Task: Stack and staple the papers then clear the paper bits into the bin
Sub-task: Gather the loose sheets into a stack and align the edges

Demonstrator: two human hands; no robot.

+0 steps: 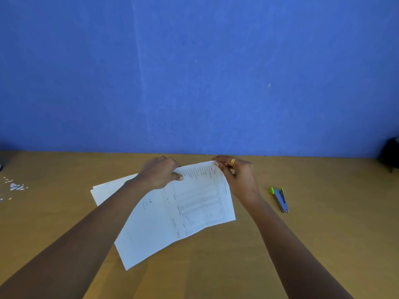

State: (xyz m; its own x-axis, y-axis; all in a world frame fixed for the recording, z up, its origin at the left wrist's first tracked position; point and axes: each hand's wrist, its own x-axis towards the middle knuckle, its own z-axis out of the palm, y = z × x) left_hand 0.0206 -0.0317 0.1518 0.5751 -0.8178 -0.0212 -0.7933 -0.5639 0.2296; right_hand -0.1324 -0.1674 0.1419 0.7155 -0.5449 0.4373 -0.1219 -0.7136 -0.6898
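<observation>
The person is working on the stacking step: both hands are holding a white printed paper sheet (172, 216) lifted off the brown wooden tabletop (302, 244), midway between its left and right edges and close to its far edge. The left hand (158, 172) is gripping the sheet's far edge, fingers curled over it with the thumb pressing on the printed face. The right hand (239, 175), wearing a gold ring (233, 161), is pinching the far right corner between thumb and fingertips. Another plain white sheet (108, 188) is lying flat on the tabletop underneath, showing to the left of the left forearm.

The grey stapler with green tips (280, 199) is resting untouched to the right, well apart from the papers. Small white paper bits (14, 187) are lying scattered at the left edge. A dark object (391, 154) at the far right corner may be the bin; I cannot tell.

Next, I judge, the held sheet needs lowering squarely onto the flat one, edges matched, before reaching for the stapler.
</observation>
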